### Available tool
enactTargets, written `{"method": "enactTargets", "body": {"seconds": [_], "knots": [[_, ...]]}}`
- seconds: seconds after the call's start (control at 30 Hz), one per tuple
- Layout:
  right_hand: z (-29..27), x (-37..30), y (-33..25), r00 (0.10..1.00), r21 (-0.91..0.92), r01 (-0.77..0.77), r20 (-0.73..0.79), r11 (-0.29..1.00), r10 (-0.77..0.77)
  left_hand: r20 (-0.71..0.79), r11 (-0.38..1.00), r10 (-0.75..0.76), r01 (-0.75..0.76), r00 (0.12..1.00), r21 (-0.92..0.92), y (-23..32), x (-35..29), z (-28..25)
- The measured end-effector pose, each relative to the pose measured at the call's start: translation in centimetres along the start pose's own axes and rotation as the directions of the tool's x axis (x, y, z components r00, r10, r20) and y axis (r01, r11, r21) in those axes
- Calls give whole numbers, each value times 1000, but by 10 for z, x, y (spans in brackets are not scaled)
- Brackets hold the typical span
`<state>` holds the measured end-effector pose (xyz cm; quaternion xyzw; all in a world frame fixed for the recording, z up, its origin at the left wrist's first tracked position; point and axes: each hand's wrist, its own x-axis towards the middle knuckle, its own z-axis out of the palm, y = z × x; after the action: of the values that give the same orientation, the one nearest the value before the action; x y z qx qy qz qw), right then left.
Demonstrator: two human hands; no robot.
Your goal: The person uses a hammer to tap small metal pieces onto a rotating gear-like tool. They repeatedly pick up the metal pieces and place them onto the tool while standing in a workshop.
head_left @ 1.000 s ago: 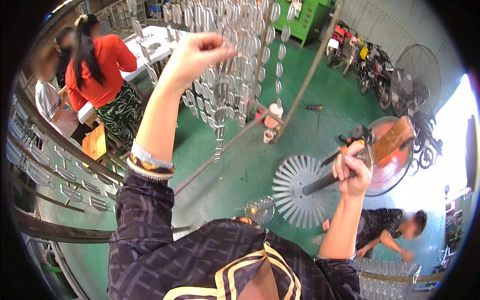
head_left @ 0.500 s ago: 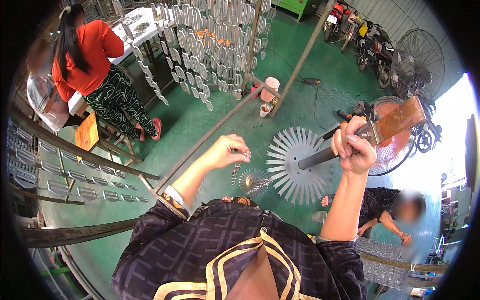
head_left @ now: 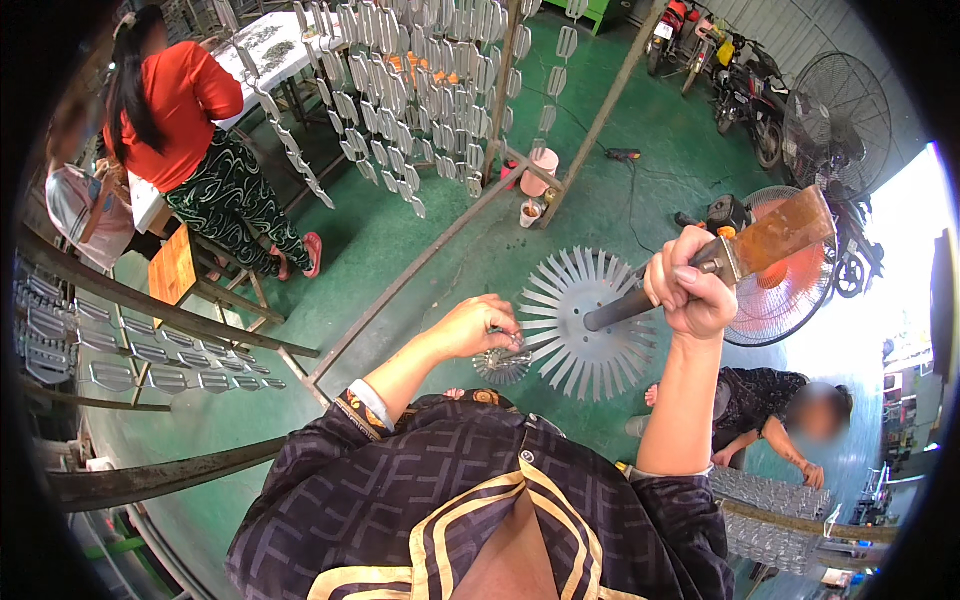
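Note:
My right hand [head_left: 693,285] is wrapped round a dark metal rod [head_left: 620,309], held up in front of me. At the rod's lower end is a large silver disc [head_left: 575,345] with long slots cut round its rim. A flat, rust-brown metal plate [head_left: 785,235] is fixed at the upper end. My left hand [head_left: 485,328] is closed in a pinch at the disc's left edge. Small shiny metal bits show at its fingertips, too small to name. Just below lies a smaller toothed disc [head_left: 502,367], partly hidden by the hand.
Hanging chains of metal links [head_left: 400,100] fill a rack ahead left. A metal rail [head_left: 420,265] runs past my left side. Two people are by a white table [head_left: 275,45]; another bends at the lower right. A fan [head_left: 770,280] stands right, near motorbikes [head_left: 745,90].
My left hand has moved right and slightly down to the large disc's edge. The rod and disc in my right hand have shifted a little left.

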<state>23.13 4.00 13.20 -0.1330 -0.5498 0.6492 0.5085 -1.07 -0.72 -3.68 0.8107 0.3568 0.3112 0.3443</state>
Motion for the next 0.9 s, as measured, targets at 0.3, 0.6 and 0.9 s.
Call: {"method": "enactTargets", "body": {"seconds": [0.3, 0.6, 0.9], "knots": [[-2, 14, 30, 998, 23, -49, -27, 999, 49, -21, 978, -189, 190, 982, 91, 11, 4, -49], [-20, 10, 96, 983, -21, -84, -163, 996, 79, -403, 981, 185, -193, 897, 20, 123, 87, -113], [-30, 25, 136, 986, -174, 5, -165, 985, -34, -282, 981, 191, -170, 940, 96, 149, 145, -90]]}}
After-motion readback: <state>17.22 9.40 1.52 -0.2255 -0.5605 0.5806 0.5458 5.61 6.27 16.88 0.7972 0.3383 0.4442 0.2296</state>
